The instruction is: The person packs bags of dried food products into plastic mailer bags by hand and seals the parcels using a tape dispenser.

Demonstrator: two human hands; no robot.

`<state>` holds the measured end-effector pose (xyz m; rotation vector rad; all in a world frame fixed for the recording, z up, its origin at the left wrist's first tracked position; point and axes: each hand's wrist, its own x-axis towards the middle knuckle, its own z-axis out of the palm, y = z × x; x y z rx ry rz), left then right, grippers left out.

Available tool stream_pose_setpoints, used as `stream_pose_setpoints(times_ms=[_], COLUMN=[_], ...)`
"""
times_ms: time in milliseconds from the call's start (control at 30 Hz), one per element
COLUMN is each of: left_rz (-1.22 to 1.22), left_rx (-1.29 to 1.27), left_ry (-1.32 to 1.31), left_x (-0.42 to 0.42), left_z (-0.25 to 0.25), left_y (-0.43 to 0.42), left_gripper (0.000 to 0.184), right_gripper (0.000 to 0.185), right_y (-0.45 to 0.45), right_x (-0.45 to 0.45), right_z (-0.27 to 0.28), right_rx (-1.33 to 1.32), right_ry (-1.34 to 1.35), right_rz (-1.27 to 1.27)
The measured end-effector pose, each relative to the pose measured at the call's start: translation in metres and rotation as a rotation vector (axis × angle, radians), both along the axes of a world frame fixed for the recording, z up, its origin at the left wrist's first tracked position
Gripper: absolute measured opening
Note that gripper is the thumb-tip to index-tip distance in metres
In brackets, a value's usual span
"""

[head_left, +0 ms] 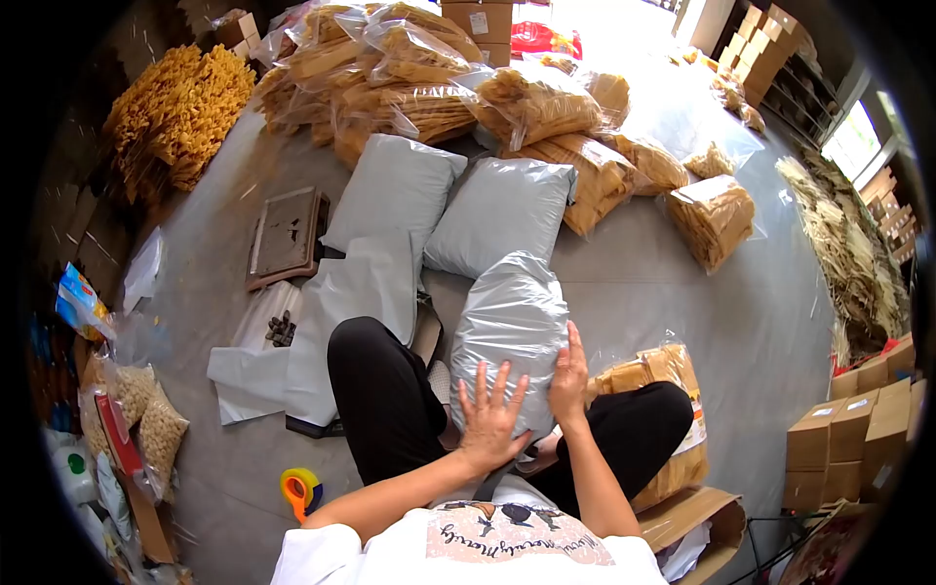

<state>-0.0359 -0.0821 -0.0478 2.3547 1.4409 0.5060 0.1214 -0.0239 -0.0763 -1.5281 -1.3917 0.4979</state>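
The silver-grey bag (509, 322) rested on the near side of the square parcel (502, 214), with the left hand (490, 426) spread across the bag's face and the right hand (567, 385), fingers close together, flat along its right side. Its wrinkled film appeared soft and slippery, probably best supported at both flanks. Nearer than the square parcel, knees (366, 356) flanked the bag; open floor (673, 307) extended to that parcel's right.
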Motion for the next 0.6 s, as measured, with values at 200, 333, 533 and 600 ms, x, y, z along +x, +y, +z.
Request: stream_pose_setpoints(times_ms=[200,333,533,600], left_rz=[0.063,0.627,0.733,0.743], left_rx=[-0.095,-0.476,-0.964,-1.037], left_ry=[-0.432,-0.859,-1.336,-1.326], left_x=[-0.003,-0.028,-0.049,-0.051], left_z=[0.009,-0.035,-0.071,-0.076], left_y=[0.024,0.056,0.073,0.078], left_gripper=[0.078,0.092,0.111,0.104], right_gripper=[0.048,0.05,0.056,0.055], right_y=[0.01,0.005,0.017,0.027], right_x=[0.025,0.009,0.007,0.004], right_z=[-0.008,0.002,-0.007,-0.008], right_rx=[-0.04,-0.127,-0.329,-0.356], right_ry=[0.066,0.076,0.378,0.363], right_rz=[-0.014,-0.056,0.024,0.092])
